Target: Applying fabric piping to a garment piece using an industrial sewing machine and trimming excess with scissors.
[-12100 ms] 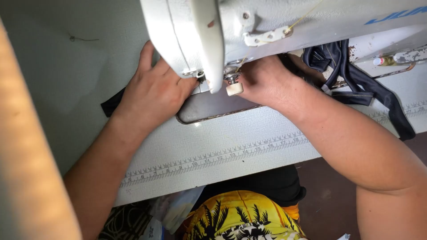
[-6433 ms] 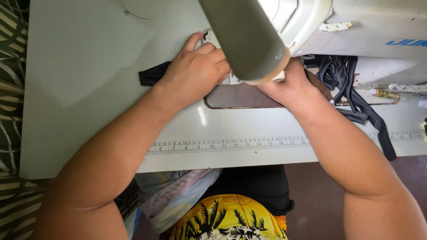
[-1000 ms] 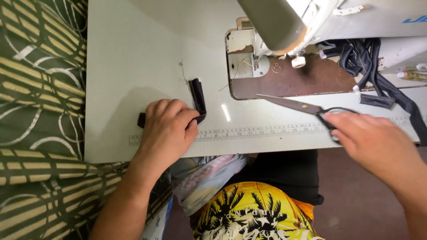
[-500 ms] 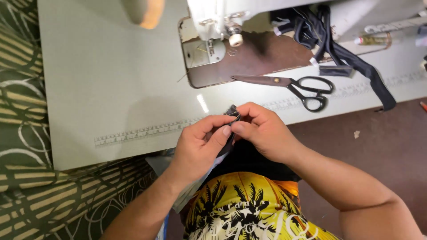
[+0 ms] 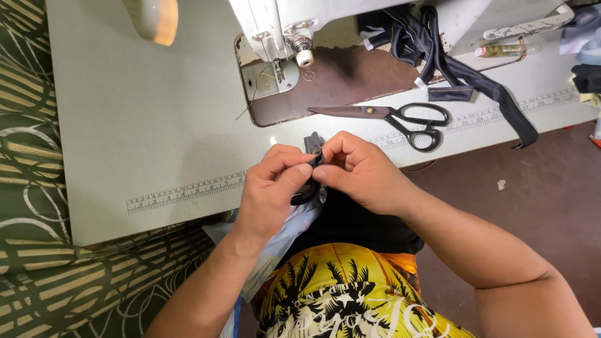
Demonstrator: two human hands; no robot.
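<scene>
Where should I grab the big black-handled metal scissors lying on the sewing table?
Take the black-handled metal scissors by their two black loop handles, coming from the right end. They lie flat on the pale sewing table with closed blades pointing left toward the sewing machine, so the handles are the safe, blunt part. Both hands, left hand and right hand, hold a small black strap piece.
</scene>
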